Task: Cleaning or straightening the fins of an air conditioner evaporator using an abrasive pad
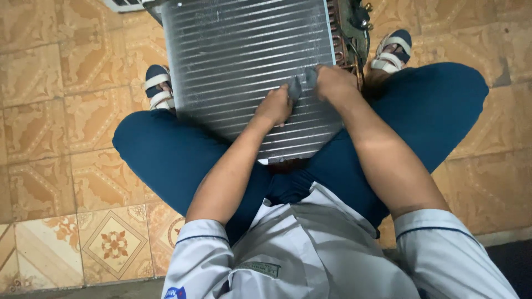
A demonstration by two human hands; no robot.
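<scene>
Head view, looking down at a squatting person with a finned metal coil (244, 66) leaning between the knees on the tiled floor (66, 138).

Far out to the left of the grip, the floor lies open, patterned tiles running to the picture's edge. Nearer in stands the left sandal (158, 88), just beside the coil's left edge, and below it the left knee in blue trousers (166, 155).

The left hand (275, 105) rests on the lower right part of the fins, its grip closed around a small grey pad (295, 88) that is pressed flat to the metal. Above the grip the fin face runs bare up to the top of the picture; below it the coil's bottom edge sits close, touching the trousers.

Just to the right, almost meeting the left hand, the right hand (332, 82) lies on the fins near the coil's right edge, fingers curled over another bit of grey (311, 77); whether this is a separate piece or the same pad I cannot tell. Just right of this grip are copper tube bends (346, 39) along the coil's side, then the right sandal (392, 50), the right knee, and open floor beyond.
</scene>
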